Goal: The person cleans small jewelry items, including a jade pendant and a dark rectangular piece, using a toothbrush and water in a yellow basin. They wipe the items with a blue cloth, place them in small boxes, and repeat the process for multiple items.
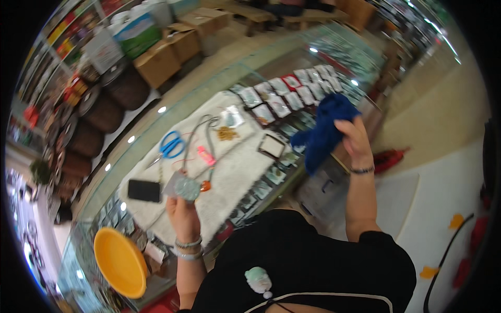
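In my left hand point(183, 219) I hold a carved pale green stone pendant point(187, 188), with a whitish card or packet point(170, 185) behind it. My right hand point(354, 139) grips a crumpled dark blue cloth point(330, 121), raised over the counter's right edge. Under my left hand spreads a white fleecy towel point(231, 172). Blue-handled scissors point(172, 144), a black phone point(144, 191), a bright pink item point(206, 155), a cluster of golden beads point(227, 134) and an orange-red bead or pendant point(205, 186) lie on it. A dark cord point(190, 135) loops across the towel.
The glass display counter point(238, 66) carries rows of small packets point(295, 101) and a small dark-framed tray point(272, 147). A yellow plastic basin point(119, 262) stands near its left end. Cardboard boxes point(156, 64) and large dark drums point(127, 84) line the floor beyond.
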Action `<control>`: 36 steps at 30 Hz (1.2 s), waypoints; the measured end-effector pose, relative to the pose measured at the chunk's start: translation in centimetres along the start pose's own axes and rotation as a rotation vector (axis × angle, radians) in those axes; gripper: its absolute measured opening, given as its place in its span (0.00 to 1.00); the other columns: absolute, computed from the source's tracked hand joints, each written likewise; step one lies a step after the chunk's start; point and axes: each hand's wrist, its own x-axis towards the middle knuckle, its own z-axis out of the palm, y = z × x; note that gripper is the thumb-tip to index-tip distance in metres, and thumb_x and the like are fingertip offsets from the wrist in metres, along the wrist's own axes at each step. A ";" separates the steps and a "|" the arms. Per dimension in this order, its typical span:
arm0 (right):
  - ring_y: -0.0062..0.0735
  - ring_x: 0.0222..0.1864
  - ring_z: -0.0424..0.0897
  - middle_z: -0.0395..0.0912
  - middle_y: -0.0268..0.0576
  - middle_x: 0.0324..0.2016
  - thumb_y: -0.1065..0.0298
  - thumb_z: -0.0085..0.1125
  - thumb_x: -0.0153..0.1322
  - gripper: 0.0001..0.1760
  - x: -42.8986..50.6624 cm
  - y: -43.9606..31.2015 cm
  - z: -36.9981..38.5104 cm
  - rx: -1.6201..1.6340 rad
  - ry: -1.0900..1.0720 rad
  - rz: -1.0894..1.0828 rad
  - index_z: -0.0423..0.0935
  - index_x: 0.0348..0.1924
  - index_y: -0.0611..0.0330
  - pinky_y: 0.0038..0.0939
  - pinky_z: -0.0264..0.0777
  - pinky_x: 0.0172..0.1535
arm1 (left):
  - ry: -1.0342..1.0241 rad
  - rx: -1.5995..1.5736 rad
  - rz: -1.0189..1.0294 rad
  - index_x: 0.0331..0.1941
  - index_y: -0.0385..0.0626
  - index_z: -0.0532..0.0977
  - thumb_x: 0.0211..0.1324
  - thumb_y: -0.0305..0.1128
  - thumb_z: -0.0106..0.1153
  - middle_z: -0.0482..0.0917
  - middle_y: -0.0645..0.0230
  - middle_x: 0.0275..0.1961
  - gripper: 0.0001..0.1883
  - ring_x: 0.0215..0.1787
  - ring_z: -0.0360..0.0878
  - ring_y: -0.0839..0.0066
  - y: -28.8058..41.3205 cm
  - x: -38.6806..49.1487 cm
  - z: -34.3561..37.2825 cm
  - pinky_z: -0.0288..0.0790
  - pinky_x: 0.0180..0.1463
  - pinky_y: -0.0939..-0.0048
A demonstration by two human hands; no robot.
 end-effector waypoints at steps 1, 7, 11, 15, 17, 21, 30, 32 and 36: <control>0.27 0.45 0.80 0.82 0.38 0.41 0.76 0.61 0.67 0.16 0.8 0.0 -1.2 -0.050 0.021 0.009 0.79 0.48 0.65 0.28 0.72 0.52 | 0.000 -0.102 -0.012 0.67 0.36 0.65 0.70 0.26 0.46 0.75 0.62 0.62 0.22 0.60 0.75 0.72 -0.2 -0.3 -0.1 0.69 0.65 0.66; 0.25 0.40 0.80 0.83 0.39 0.40 0.58 0.67 0.69 0.21 5.2 7.6 -5.9 -0.522 0.092 0.468 0.81 0.47 0.66 0.29 0.75 0.47 | -0.025 -0.170 -0.358 0.66 0.35 0.65 0.68 0.26 0.47 0.78 0.57 0.59 0.23 0.60 0.77 0.66 -2.6 -1.6 0.5 0.70 0.65 0.61; 0.50 0.43 0.82 0.82 0.54 0.39 0.53 0.69 0.66 0.25 3.6 11.6 -4.7 -1.768 0.051 0.289 0.82 0.46 0.66 0.42 0.75 0.49 | -0.013 -0.121 -0.431 0.64 0.36 0.67 0.67 0.25 0.48 0.79 0.56 0.58 0.22 0.60 0.78 0.65 -3.7 -2.9 0.2 0.70 0.66 0.62; 0.53 0.49 0.75 0.77 0.55 0.43 0.45 0.72 0.61 0.35 1.4 14.5 0.9 -1.247 -0.116 -0.229 0.79 0.49 0.68 0.46 0.70 0.50 | 0.076 -0.102 -0.477 0.62 0.33 0.67 0.65 0.21 0.49 0.79 0.52 0.58 0.21 0.60 0.78 0.63 -3.9 -3.9 0.3 0.71 0.66 0.60; 0.51 0.52 0.71 0.72 0.53 0.49 0.40 0.73 0.58 0.49 0.2 16.3 3.7 -1.369 -0.224 -0.136 0.69 0.60 0.70 0.45 0.63 0.54 | 0.129 -0.103 -0.499 0.62 0.33 0.66 0.65 0.19 0.48 0.78 0.51 0.59 0.21 0.61 0.78 0.62 -3.6 -4.5 0.5 0.72 0.65 0.57; 0.49 0.54 0.66 0.69 0.50 0.48 0.48 0.72 0.55 0.46 0.3 18.6 5.7 -1.470 -0.150 0.003 0.68 0.60 0.67 0.45 0.57 0.56 | 0.041 -0.075 -0.530 0.65 0.33 0.63 0.62 0.15 0.48 0.78 0.51 0.60 0.26 0.61 0.78 0.63 -2.7 -5.8 -0.2 0.72 0.65 0.57; 0.52 0.50 0.71 0.72 0.53 0.44 0.49 0.76 0.56 0.40 -1.0 16.8 11.7 -1.095 -0.113 -0.039 0.71 0.52 0.67 0.43 0.68 0.54 | 0.105 -0.299 -0.608 0.68 0.35 0.61 0.54 0.15 0.46 0.74 0.49 0.64 0.33 0.67 0.72 0.58 -2.5 -8.2 -2.0 0.66 0.71 0.55; 0.53 0.49 0.72 0.73 0.54 0.45 0.47 0.76 0.57 0.40 -1.8 17.5 14.9 -1.084 -0.161 0.008 0.72 0.52 0.67 0.42 0.69 0.54 | 0.053 -0.324 -0.596 0.68 0.35 0.61 0.48 0.15 0.44 0.72 0.48 0.66 0.36 0.69 0.70 0.57 -2.1 -8.1 -2.1 0.64 0.72 0.55; 0.52 0.49 0.72 0.72 0.55 0.44 0.44 0.75 0.57 0.45 -3.6 19.4 18.5 -1.271 -0.219 0.056 0.68 0.56 0.68 0.44 0.70 0.52 | 0.041 -0.250 -0.615 0.66 0.33 0.63 0.52 0.13 0.44 0.73 0.50 0.65 0.32 0.68 0.72 0.58 -1.2 -7.1 -2.4 0.65 0.71 0.56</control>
